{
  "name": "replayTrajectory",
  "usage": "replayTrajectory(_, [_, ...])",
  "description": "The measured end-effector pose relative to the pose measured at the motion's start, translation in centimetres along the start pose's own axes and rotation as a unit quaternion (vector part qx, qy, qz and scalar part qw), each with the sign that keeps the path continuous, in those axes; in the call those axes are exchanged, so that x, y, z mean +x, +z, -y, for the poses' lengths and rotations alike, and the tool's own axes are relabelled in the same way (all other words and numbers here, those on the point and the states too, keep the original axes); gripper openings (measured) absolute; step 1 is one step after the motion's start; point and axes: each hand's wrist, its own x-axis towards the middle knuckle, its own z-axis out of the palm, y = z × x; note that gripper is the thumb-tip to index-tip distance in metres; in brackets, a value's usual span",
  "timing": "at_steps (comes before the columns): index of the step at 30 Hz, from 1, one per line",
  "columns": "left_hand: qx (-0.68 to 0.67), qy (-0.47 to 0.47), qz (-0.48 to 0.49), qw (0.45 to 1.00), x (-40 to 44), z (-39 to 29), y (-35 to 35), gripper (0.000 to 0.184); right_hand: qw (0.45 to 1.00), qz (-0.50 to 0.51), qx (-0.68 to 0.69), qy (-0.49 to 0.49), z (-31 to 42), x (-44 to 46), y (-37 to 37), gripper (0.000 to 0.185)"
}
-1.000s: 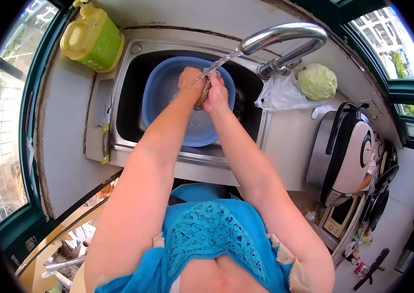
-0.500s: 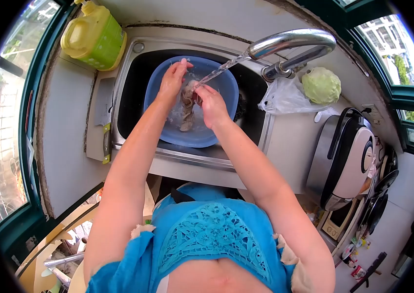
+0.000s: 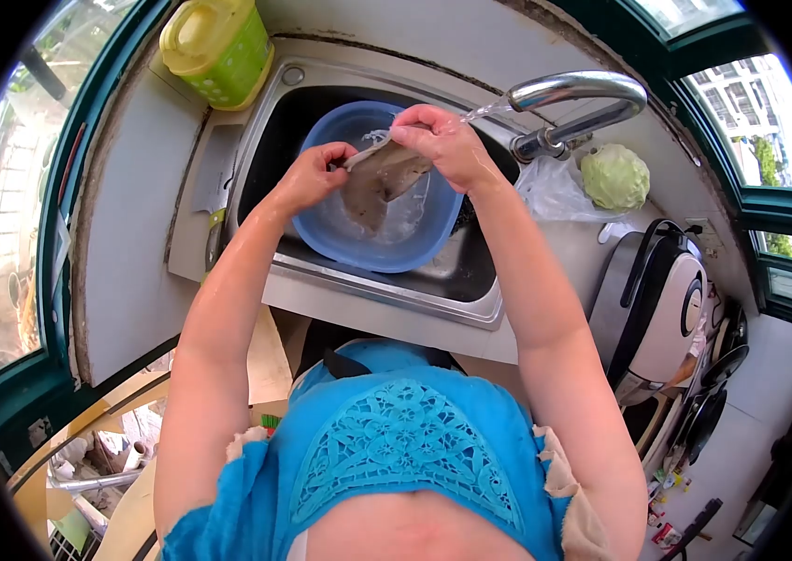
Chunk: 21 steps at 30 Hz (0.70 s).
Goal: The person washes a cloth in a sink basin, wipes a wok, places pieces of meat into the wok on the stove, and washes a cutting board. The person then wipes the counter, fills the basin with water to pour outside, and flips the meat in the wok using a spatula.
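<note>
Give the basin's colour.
Plain blue: the basin in the sink, clearest in the current head view.

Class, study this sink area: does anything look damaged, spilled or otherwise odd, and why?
The seam behind the sink looks odd: dark and ragged, perhaps grimy or worn. The cloth-like piece, held by left hand and right hand over the basin, shows dark marks, possibly stains.

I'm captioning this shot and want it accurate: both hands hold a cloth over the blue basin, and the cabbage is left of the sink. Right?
Not quite: the head view shows the cabbage right of the sink. The left hand and right hand do hold the cloth over the blue basin.
</note>
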Motion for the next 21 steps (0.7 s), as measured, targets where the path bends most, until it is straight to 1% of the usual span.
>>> replayTrajectory(1, [-0.017, 0.003, -0.006, 1.0, 0.1, 0.7, 0.4, 0.012, 1.0, 0.002, -0.014, -0.018, 0.6, -0.4, 0.2, 0.009])
replayTrajectory(3, [-0.07, 0.003, -0.004, 0.998, -0.1, 0.5, 1.2, 0.012, 0.999, 0.007, 0.027, -0.034, 0.6, -0.2, 0.2, 0.009])
replayTrajectory(4, [-0.048, -0.007, -0.006, 0.999, 0.0, 0.9, 1.2, 0.013, 0.998, 0.01, 0.047, -0.042, 0.8, -0.2, 0.2, 0.009])
replayTrajectory(5, [-0.027, -0.018, -0.009, 0.999, 0.1, 1.6, 1.3, 0.014, 0.994, 0.006, 0.08, -0.073, 1.2, -0.4, 0.2, 0.011])
replayTrajectory(6, [-0.007, -0.029, -0.012, 0.999, 0.2, 2.3, 1.2, 0.016, 0.993, -0.002, 0.103, -0.064, 1.3, -0.5, -0.2, 0.012])
replayTrajectory(8, [-0.044, -0.054, -0.032, 0.997, -0.2, 3.5, 0.1, 0.019, 0.988, -0.017, 0.149, -0.045, 1.4, -0.9, -1.4, 0.014])
replayTrajectory(9, [-0.061, -0.068, -0.041, 0.995, -0.5, 3.5, -0.5, 0.021, 0.986, -0.026, 0.158, -0.05, 1.4, -0.9, -1.6, 0.015])
replayTrajectory(12, [-0.065, -0.069, -0.06, 0.994, -1.1, 3.2, -2.1, 0.02, 0.99, -0.03, 0.136, -0.01, 0.8, -0.9, -2.6, 0.019])
replayTrajectory(13, [-0.059, -0.067, -0.067, 0.994, -1.0, 2.6, -2.5, 0.022, 0.991, -0.047, 0.122, 0.001, 0.9, -1.1, -2.3, 0.023])
replayTrajectory(14, [-0.075, -0.061, -0.059, 0.994, -1.0, 2.0, -2.9, 0.022, 0.999, -0.039, 0.013, 0.021, 1.3, -1.4, -2.3, 0.024])
replayTrajectory(15, [-0.095, -0.052, -0.058, 0.992, -0.8, 1.2, -3.2, 0.021, 0.994, -0.029, -0.096, 0.04, 2.0, -1.8, -2.3, 0.025])
replayTrajectory(16, [-0.115, -0.043, -0.057, 0.991, -0.7, 0.2, -3.4, 0.021, 0.977, -0.02, -0.204, 0.058, 2.4, -2.0, -2.2, 0.027])
replayTrajectory(17, [-0.114, -0.034, -0.063, 0.991, -0.7, -0.9, -3.6, 0.021, 0.975, 0.022, -0.22, 0.008, 1.9, -2.1, -2.1, 0.024])
replayTrajectory(20, [-0.064, -0.003, -0.063, 0.996, -0.6, -4.2, -4.0, 0.022, 0.975, 0.026, -0.218, -0.009, 0.4, -1.3, -2.9, 0.016])
replayTrajectory(21, [-0.046, 0.005, -0.047, 0.998, -0.6, -5.2, -3.9, 0.022, 0.977, 0.022, -0.211, -0.023, 0.5, -1.1, -3.0, 0.025])
